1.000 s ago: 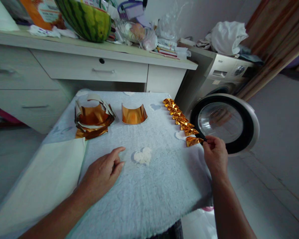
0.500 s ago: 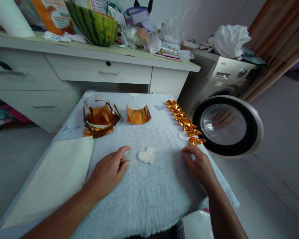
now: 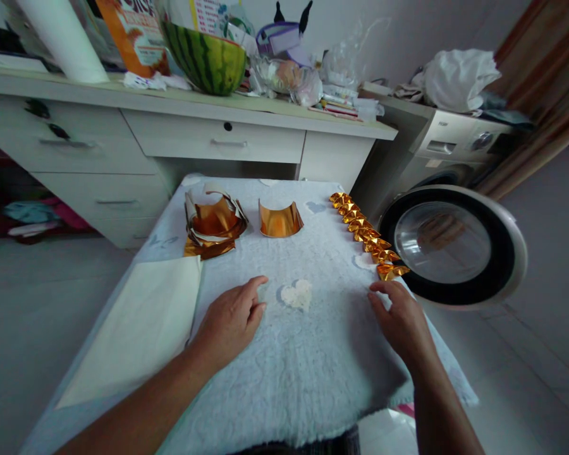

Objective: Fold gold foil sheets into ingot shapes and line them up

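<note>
My left hand [image 3: 234, 319] rests on the pale blue cloth [image 3: 284, 373] left of a white heart patch, fingers apart, holding nothing. To the right, my right hand [image 3: 398, 316] lies near the cloth's right edge, thumb and fingers apart and empty, just below the nearest piece of a row of folded gold foil pieces [image 3: 366, 234]. One curved gold sheet [image 3: 281, 221] stands alone beyond my hands. At its left is a stack of curled gold and white sheets [image 3: 213, 221]. A flat cream sheet [image 3: 137, 328] lies by my left forearm.
Behind the table runs a white desk [image 3: 184, 104] with drawers, bearing a cut watermelon [image 3: 203, 60], a paper roll [image 3: 64, 41], an orange packet [image 3: 135, 38] and plastic bags. At the right, a washing machine's round door [image 3: 450, 243] stands open beside the table.
The view has shifted left, so everything appears further right. Both hands keep nearly the same places on the cloth, and no foil piece has moved.
</note>
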Demonstrator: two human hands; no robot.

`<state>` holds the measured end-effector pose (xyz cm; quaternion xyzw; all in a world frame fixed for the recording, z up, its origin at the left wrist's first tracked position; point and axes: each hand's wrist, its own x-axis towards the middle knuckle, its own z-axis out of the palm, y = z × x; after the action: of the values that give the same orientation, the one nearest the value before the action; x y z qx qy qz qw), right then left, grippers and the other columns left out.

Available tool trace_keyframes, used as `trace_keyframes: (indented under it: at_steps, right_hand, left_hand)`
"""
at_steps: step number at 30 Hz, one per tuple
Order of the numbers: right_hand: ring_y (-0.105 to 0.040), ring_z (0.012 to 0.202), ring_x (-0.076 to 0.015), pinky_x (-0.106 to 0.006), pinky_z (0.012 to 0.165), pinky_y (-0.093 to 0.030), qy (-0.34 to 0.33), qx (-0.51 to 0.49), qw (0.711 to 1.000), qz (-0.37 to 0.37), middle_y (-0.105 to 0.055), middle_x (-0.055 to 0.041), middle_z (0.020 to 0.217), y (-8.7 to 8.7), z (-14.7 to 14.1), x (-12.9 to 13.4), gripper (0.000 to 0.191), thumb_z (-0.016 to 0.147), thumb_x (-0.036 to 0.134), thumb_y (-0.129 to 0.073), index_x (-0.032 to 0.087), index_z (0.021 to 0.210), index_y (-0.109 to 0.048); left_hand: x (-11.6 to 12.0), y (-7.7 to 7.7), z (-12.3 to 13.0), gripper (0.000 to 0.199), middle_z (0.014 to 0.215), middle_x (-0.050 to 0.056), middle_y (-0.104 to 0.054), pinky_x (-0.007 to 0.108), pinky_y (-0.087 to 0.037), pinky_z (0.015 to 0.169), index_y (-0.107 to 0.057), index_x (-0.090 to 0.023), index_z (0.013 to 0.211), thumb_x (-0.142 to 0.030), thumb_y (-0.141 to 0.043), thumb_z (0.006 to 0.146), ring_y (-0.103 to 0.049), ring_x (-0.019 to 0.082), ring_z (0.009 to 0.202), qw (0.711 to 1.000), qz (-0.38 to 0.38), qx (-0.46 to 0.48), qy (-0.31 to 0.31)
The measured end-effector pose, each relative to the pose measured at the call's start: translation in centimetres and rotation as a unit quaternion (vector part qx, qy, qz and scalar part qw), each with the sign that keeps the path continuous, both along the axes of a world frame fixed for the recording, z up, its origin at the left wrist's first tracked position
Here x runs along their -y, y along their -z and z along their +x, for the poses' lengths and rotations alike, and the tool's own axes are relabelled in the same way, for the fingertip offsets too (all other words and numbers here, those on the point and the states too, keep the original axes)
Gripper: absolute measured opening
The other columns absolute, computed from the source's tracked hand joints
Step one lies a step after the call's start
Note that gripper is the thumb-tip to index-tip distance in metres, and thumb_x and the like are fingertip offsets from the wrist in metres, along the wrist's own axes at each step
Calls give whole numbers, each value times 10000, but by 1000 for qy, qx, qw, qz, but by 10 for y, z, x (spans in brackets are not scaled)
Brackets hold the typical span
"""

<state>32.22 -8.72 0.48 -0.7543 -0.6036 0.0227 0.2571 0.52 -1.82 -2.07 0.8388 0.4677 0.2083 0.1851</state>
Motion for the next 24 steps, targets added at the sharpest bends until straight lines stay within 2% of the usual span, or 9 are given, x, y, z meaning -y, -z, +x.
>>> trace_keyframes:
  at_steps: [3,6,9,11,14,16,18,21,24]
  right_hand:
    - [-633,868,-235,-361,789,-481,-52,-18,998,12,-682,-86,937,-19,-21,-2,206,879,323,-508,175,946,-635]
    - [-635,833,-193,-308,760,-471,-136,-33,990,-14,-687,-59,917,-43,-51,-15,153,891,275,-522,187,933,-639]
    - [-631,880,-186,-292,784,-448,-214,3,976,-39,-686,-59,959,-63,-77,-41,143,892,224,-528,193,965,-646]
    - [-629,878,-191,-286,764,-429,-223,42,971,-79,-692,-66,961,-67,-88,-67,137,885,210,-535,189,940,-659]
    - [-630,802,-197,-277,684,-389,-158,78,975,-134,-706,-67,852,-57,-93,-111,141,867,209,-538,183,830,-671]
    - [-630,799,-193,-267,673,-375,-96,55,986,-127,-711,-61,825,-44,-94,-139,134,859,228,-559,185,798,-670]
    - [-630,785,-188,-261,664,-373,-72,47,989,-119,-712,-62,820,-31,-95,-159,181,881,283,-550,185,779,-662]
    - [-629,813,-201,-265,663,-379,-30,38,994,-96,-709,-74,865,-15,-100,-174,228,905,374,-528,184,854,-643]
    - [-619,839,-207,-269,681,-387,20,20,999,-20,-693,-76,930,-7,-104,-178,276,867,425,-591,179,991,-594]
  left_hand:
    - [1,-2,1,370,766,1,-605,313,-455,711,-472,-181,1262,-181,-460,892,-603,192,759,1000,-6,0,-1]
    - [1,-3,2,369,775,6,-616,316,-461,718,-482,-185,1256,-168,-469,887,-605,192,767,1000,-16,0,-6]
    - [1,-4,2,344,804,19,-633,321,-470,725,-506,-184,1233,-176,-475,891,-613,195,788,1000,-23,0,-6]
    - [1,-4,2,322,821,25,-641,324,-475,733,-525,-187,1214,-190,-479,895,-619,196,801,1000,-20,2,-2]
    - [1,-5,2,304,821,22,-646,323,-483,746,-544,-195,1188,-186,-483,891,-624,189,804,1000,-11,6,2]
    - [1,-6,2,301,809,16,-648,324,-489,753,-552,-198,1174,-173,-485,882,-626,184,794,1000,-9,3,0]
    - [1,-7,2,301,801,14,-648,330,-494,763,-553,-196,1172,-167,-481,881,-629,185,792,1000,-8,1,1]
    - [1,-8,2,301,801,15,-650,338,-498,777,-552,-195,1173,-164,-477,883,-636,192,806,1000,-8,-3,6]
    - [1,-7,1,307,811,21,-652,341,-501,784,-552,-192,1176,-159,-480,879,-640,199,826,1000,-10,-7,5]
